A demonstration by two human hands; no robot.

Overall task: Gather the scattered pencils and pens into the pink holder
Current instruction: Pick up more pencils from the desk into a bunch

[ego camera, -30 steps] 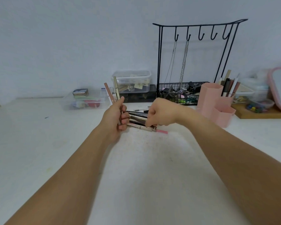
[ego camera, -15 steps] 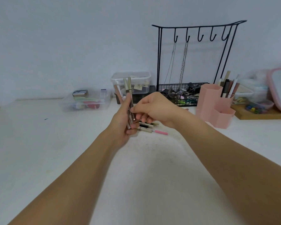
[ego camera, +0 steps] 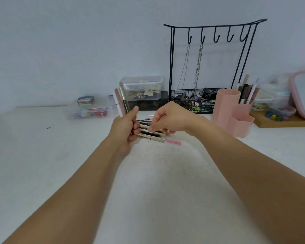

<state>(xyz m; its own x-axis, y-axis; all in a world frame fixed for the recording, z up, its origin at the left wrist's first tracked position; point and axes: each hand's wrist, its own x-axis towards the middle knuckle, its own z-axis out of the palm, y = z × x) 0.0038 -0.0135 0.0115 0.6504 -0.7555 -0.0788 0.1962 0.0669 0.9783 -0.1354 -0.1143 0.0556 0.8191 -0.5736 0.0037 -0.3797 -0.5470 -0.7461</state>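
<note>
**Desk editor:** Where do the loose pens lie?

**Photographer:** The pile of pens (ego camera: 151,132) rests on the white table (ego camera: 157,182), directly under both hands. Their long axes run roughly left to right, tilted slightly down toward the right. The nearest one ends in a pink tip (ego camera: 173,142) pointing right, toward the pink holder (ego camera: 233,110).

**Desk editor:** And the hands?

**Photographer:** The left hand (ego camera: 126,128) is curled round a bundle of collected pens (ego camera: 121,103), held nearly upright with their tops leaning a little left. The right hand (ego camera: 167,118) is arched over the pile, thumb and forefinger brought together at a pen near the top of the heap. Whether it is actually pinching one I cannot tell; the knuckles hide the contact.

**Desk editor:** Which hand is better placed for the holder?

**Photographer:** The right, in my judgement. The holder stands well to the right and a little behind the pile, beside the black wire rack (ego camera: 209,67), and a few pens (ego camera: 247,92) already stand in its rear compartment. The left hand's bundle would have to cross over the pile to get there.

**Desk editor:** The crux?

**Photographer:** Flat pens must turn upright before they drop in.
</note>
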